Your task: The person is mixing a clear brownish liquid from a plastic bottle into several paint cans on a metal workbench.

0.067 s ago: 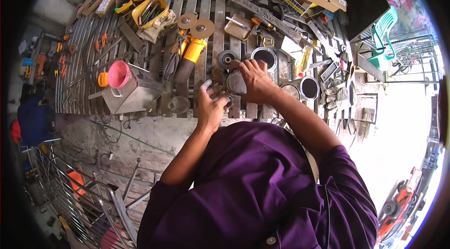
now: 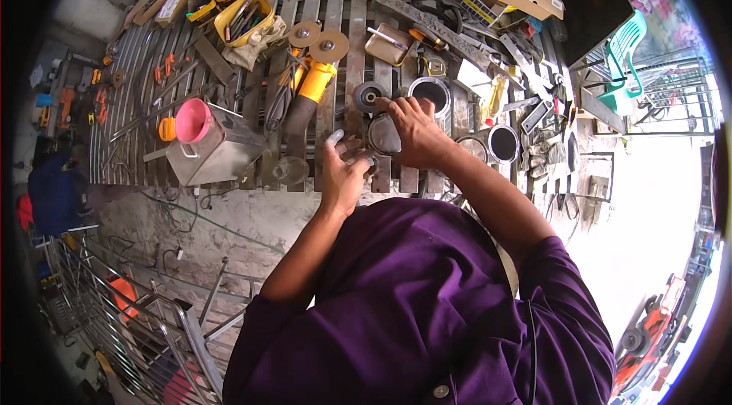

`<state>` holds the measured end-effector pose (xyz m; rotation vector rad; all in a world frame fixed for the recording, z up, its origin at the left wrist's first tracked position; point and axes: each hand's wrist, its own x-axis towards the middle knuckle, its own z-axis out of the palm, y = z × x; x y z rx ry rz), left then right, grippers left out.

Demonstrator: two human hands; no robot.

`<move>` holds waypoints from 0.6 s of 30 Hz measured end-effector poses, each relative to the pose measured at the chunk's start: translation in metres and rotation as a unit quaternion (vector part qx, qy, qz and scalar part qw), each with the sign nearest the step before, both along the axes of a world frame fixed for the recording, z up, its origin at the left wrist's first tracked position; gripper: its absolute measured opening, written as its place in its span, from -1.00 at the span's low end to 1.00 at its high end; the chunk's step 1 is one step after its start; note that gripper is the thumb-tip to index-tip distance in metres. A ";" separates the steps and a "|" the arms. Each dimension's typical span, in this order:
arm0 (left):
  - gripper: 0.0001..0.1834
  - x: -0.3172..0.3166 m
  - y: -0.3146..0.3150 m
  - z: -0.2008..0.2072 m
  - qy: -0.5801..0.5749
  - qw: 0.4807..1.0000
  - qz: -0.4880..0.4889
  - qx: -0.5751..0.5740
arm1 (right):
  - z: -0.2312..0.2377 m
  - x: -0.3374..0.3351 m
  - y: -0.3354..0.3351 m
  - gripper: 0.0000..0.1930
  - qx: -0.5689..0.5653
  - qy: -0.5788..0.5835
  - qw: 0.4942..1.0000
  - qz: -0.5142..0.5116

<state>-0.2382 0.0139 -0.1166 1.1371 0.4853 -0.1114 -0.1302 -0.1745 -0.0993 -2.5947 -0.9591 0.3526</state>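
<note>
I see left hand (image 2: 347, 172) and right hand (image 2: 415, 129) half-curled, holds unclear, near the front edge of the surface (image 2: 355, 54); a stray nudge could tip the tin (image 2: 433, 91).

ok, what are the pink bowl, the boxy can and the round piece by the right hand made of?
Pink bowl: likely plastic, smooth; even colour, soft sheen.
Boxy can: looks like sheet metal, dull silver; flat faces, greyish reflections.
Round piece by the right hand: possibly metal, matte; only its dull grey face suggests it, so unsure.
</note>
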 end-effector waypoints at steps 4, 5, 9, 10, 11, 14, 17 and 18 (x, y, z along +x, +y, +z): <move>-0.13 -0.001 0.001 0.001 0.000 1.000 0.004 -0.005 | 0.002 -0.001 0.002 0.18 -0.003 -0.008 1.000 -0.001; -0.13 -0.002 0.002 -0.001 -0.002 1.000 0.001 0.007 | 0.005 -0.002 0.003 0.17 -0.003 -0.007 1.000 -0.002; -0.15 -0.002 0.000 0.002 -0.003 1.000 0.003 0.008 | 0.000 -0.006 0.000 0.20 0.013 -0.045 0.999 0.000; -0.15 -0.002 0.000 0.003 -0.003 1.000 0.002 0.008 | 0.000 -0.006 0.000 0.20 0.013 -0.044 0.999 0.000; -0.16 -0.002 -0.001 0.005 -0.010 1.000 0.000 0.004 | 0.000 -0.005 0.000 0.20 0.006 -0.037 0.999 -0.001; -0.17 -0.002 -0.001 0.002 -0.026 1.000 -0.002 0.015 | 0.002 -0.006 0.002 0.15 0.005 -0.035 0.999 0.006; -0.18 0.002 -0.004 0.006 -0.028 0.999 -0.001 0.035 | -0.003 -0.005 0.001 0.09 0.008 -0.047 0.999 0.014; -0.18 0.002 -0.005 0.009 -0.019 0.999 0.007 0.043 | -0.004 -0.005 0.001 0.08 0.008 -0.052 0.998 0.020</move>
